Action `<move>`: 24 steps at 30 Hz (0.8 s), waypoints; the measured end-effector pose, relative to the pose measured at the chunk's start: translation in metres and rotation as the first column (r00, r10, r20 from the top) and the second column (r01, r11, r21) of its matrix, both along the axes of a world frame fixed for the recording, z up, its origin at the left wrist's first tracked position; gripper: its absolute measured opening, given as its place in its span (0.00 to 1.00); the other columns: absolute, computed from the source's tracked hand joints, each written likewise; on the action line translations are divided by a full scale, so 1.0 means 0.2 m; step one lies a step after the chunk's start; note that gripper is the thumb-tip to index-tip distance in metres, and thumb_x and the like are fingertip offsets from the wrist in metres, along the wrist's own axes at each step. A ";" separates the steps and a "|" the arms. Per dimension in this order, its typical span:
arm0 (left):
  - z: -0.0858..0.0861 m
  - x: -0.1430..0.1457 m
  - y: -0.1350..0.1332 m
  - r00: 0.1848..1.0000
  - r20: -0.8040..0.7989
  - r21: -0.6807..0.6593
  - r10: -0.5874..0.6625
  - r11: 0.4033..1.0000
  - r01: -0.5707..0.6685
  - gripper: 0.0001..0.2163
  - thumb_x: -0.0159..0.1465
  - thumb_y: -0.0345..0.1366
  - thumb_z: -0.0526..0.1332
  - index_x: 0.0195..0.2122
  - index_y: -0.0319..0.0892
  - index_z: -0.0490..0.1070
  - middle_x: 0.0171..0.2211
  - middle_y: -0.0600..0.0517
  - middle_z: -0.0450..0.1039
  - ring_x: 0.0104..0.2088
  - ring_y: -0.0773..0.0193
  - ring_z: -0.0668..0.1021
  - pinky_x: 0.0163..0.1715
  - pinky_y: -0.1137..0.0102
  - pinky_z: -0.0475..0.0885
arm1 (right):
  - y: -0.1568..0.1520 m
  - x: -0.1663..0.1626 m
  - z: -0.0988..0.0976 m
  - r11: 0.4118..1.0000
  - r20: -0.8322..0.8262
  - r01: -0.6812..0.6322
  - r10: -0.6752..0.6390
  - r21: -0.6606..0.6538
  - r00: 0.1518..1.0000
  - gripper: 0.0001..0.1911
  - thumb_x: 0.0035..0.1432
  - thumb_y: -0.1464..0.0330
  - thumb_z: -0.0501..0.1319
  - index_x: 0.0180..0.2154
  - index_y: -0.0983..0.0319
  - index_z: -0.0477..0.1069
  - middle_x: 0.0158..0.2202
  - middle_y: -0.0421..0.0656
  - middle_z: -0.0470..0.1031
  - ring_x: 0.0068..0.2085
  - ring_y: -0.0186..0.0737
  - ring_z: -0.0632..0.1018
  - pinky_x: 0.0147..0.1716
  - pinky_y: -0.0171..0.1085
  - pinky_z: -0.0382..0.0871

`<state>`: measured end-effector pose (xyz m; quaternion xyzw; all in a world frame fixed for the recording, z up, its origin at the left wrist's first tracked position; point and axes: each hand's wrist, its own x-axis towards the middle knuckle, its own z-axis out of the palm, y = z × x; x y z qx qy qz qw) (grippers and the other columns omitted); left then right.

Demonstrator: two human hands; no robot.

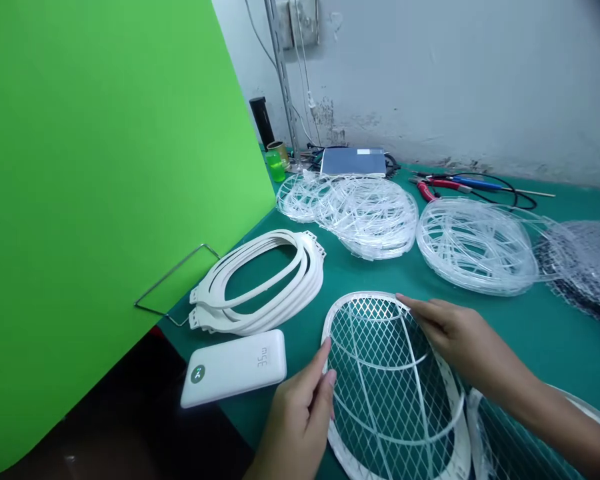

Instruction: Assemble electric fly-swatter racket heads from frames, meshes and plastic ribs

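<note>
An oval white mosquito swatter frame [331, 437] with metal mesh across it lies before me, a clear plastic ribbed grid resting over the mesh. My left hand [300, 407] pinches its left rim between thumb and fingers. On the upper right rim, my right hand [447, 330] grips with its index finger stretched along the edge; its thumb is hidden. Beside the left hand is a white power bank [234, 368]. A stack of white oval frames [300, 293] lies behind that. Partly under my right forearm, a second meshed frame [517, 440] shows.
Clear plastic grids lie in a middle pile [370, 213] and a right pile [477, 247]. Metal mesh pieces [587, 260] are at the far right. Red-handled pliers [427, 191] and a blue-handled soldering iron [477, 183] lie by the wall. A green panel [115, 167] stands left.
</note>
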<state>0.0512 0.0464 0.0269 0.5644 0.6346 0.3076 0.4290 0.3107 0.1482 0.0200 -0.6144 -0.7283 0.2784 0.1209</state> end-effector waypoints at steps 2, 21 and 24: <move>0.02 -0.01 0.01 0.999 -0.033 0.028 -0.014 0.999 0.015 0.22 0.71 0.44 0.53 0.63 0.44 0.66 0.24 0.52 0.72 0.24 0.66 0.72 0.26 0.75 0.70 | 0.00 0.00 -0.01 1.000 0.026 -0.016 0.016 0.001 1.000 0.25 0.67 0.62 0.46 0.61 0.49 0.67 0.37 0.47 0.78 0.36 0.48 0.77 0.25 0.38 0.67; 0.05 -0.03 0.02 0.998 -0.055 -0.011 -0.015 1.000 0.015 0.20 0.70 0.45 0.55 0.60 0.46 0.70 0.25 0.53 0.73 0.24 0.66 0.73 0.25 0.75 0.71 | -0.02 -0.01 -0.03 0.998 0.111 -0.061 0.057 0.033 0.992 0.26 0.67 0.66 0.46 0.64 0.52 0.64 0.35 0.47 0.77 0.27 0.42 0.75 0.21 0.36 0.65; 0.05 -0.02 0.03 0.999 -0.037 -0.042 0.006 0.999 -0.007 0.20 0.70 0.45 0.55 0.60 0.45 0.71 0.25 0.52 0.73 0.24 0.65 0.73 0.24 0.75 0.70 | -0.01 -0.02 -0.02 0.998 0.129 -0.055 0.055 -0.004 0.990 0.27 0.67 0.67 0.46 0.64 0.52 0.63 0.36 0.47 0.77 0.27 0.42 0.75 0.22 0.36 0.65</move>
